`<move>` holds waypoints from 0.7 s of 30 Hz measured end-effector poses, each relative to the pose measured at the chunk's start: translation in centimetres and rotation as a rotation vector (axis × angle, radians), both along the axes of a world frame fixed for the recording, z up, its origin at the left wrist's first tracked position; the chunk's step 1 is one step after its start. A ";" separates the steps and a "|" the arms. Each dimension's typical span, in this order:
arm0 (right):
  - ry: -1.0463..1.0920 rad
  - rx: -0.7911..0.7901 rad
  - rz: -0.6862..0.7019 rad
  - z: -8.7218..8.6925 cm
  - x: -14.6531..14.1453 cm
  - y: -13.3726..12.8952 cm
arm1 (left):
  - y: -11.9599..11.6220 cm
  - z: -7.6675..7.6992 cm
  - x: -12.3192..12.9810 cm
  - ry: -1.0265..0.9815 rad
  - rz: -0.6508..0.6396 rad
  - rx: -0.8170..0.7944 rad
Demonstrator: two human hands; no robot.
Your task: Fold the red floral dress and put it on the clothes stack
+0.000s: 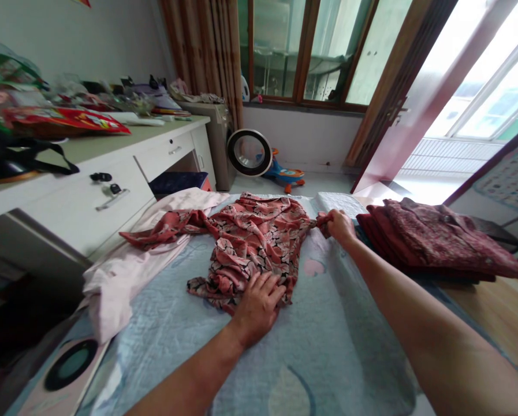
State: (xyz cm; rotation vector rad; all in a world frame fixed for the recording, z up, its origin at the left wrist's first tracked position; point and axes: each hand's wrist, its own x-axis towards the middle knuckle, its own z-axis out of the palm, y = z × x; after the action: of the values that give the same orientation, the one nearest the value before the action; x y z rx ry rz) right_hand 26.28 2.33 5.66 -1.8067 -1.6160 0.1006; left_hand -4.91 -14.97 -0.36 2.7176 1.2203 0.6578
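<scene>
A red patterned garment (263, 231) with dark and pale leaf shapes lies spread and wrinkled on a light blue cloth (328, 346). My left hand (261, 303) rests on the garment's lower part, palm down with fingers spread. At the garment's right side, my right hand (339, 226) has its fingers closed round the end of a sleeve, which is drawn out to the right. The other sleeve stretches to the left over a pale pink cloth (120, 283).
Folded dark red clothes (440, 242) are stacked at the right. A white desk (89, 190) with cluttered top stands at the left. Beyond are a washing machine (217, 133) with its round door open and a blue and orange toy (287, 173) on the floor.
</scene>
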 end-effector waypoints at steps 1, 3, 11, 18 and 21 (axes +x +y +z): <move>-0.022 0.040 -0.040 0.9 0.4 0.3 | 0.0 0.1 0.0 -0.004 -0.025 0.028; -0.042 0.107 -0.101 2.3 1.4 0.9 | 0.0 0.2 0.1 -0.009 -0.071 0.081; -0.227 -0.010 -0.132 0.9 2.2 -0.5 | -0.1 0.7 0.0 -0.025 -0.121 0.146; -0.100 -0.138 0.150 -1.9 -3.7 -6.7 | -0.5 2.0 -0.3 -0.023 -0.185 0.041; -0.038 -0.249 0.329 -2.2 -6.4 -10.6 | -0.3 3.0 -1.0 -0.046 -0.172 -0.050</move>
State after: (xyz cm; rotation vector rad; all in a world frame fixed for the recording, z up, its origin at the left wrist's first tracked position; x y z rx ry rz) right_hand 19.84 -8.31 3.47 -1.7110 -1.9899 0.4353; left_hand -5.86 -15.31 2.64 2.7104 0.9655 0.6547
